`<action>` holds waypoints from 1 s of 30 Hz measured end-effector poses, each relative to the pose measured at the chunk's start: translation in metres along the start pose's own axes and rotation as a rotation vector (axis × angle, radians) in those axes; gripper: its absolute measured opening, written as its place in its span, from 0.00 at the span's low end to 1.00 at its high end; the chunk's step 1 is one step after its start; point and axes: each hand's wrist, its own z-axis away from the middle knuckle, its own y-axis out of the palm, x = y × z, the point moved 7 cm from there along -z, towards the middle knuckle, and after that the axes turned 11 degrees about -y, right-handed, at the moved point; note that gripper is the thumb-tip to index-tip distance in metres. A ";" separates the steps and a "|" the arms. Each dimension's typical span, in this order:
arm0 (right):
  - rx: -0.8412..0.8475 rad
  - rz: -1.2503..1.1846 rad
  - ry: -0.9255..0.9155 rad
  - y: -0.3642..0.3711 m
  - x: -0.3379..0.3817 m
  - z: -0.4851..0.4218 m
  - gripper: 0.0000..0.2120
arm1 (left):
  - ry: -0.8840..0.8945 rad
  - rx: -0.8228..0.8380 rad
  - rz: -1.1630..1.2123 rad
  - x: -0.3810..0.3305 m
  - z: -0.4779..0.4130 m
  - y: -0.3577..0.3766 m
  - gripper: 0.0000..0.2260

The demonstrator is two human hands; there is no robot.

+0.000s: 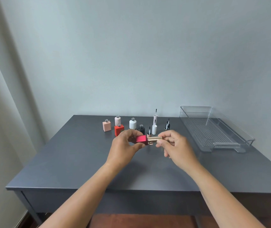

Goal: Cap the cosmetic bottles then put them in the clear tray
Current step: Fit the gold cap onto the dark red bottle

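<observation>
My left hand (pixel 124 145) grips a dark pink square bottle (pixel 141 140), held sideways above the table. My right hand (pixel 174 143) pinches the gold cap (pixel 155 139) that sits against the bottle's neck. Behind my hands stand several uncapped bottles: a peach square one (pixel 106 126), a pale pink ribbed one (pixel 117 120), a red one (pixel 119 130), a white one (pixel 132 123) and a black one (pixel 141 129). Brush caps stand upright beside them: a tall pink-white one (pixel 155 120), a white one (pixel 154 129), a small pink one (pixel 149 133) and black ones (pixel 167 126). The clear tray (pixel 195 109) lies at the right with nothing in it.
The grey table (pixel 65 162) stands against a pale wall, its front edge near me. A curtain hangs at the left. The tray's right end reaches the table's right side.
</observation>
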 end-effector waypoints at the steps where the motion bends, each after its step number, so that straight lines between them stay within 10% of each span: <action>1: -0.002 0.000 0.002 0.000 0.000 -0.001 0.03 | -0.001 -0.003 0.001 0.000 0.000 0.000 0.13; 12: 0.018 0.275 0.121 -0.005 -0.001 -0.004 0.36 | 0.026 0.006 0.005 0.001 0.001 0.001 0.13; 21: 0.028 0.108 -0.054 -0.005 0.006 -0.002 0.04 | 0.013 -0.007 -0.011 0.001 -0.002 -0.001 0.14; 30: -0.005 0.257 0.002 -0.004 0.003 -0.004 0.22 | 0.037 0.007 -0.007 -0.002 0.002 0.001 0.13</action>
